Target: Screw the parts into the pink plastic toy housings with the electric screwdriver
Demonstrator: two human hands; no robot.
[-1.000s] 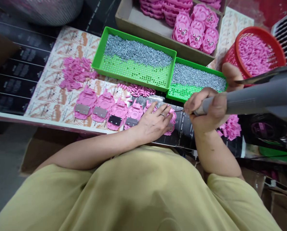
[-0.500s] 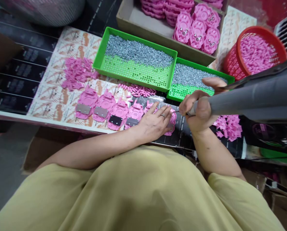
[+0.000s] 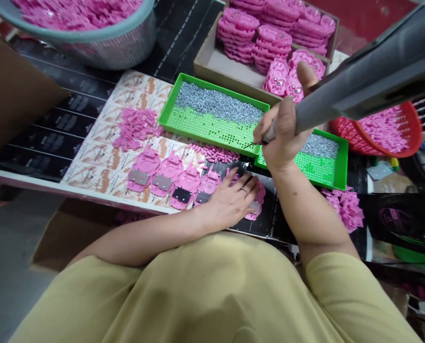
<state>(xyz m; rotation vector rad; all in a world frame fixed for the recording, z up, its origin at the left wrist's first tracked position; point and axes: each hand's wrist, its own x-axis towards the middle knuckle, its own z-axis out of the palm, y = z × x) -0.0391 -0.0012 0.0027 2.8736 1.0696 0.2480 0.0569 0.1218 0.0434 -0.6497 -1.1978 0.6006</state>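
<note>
My left hand (image 3: 230,199), with a ring on it, lies with fingers spread over the right end of a row of pink plastic casings (image 3: 186,185). The rightmost casing (image 3: 258,202) is partly under its fingertips. Several casings carry grey or black plates fixed with small screws. My right hand (image 3: 283,133) is wrapped round the front end of a grey power screwdriver (image 3: 326,102). The thin bit points down left, over the lower right part of a green tray (image 3: 212,127) of silver screws. A second green tray (image 3: 322,174) lies partly behind my right wrist.
Small pink pegs (image 3: 215,153) and a pile of pink pieces (image 3: 135,127) lie left of centre. Behind are a cardboard box (image 3: 230,78) of stacked casings, a red basket (image 3: 414,138) and a large tub (image 3: 126,43). More pink pieces (image 3: 348,209) lie at right.
The screwdriver in my right hand has lifted from beside my left hand to over the large green tray. My left hand stays on the casings. The view has shifted, showing more of the tub.
</note>
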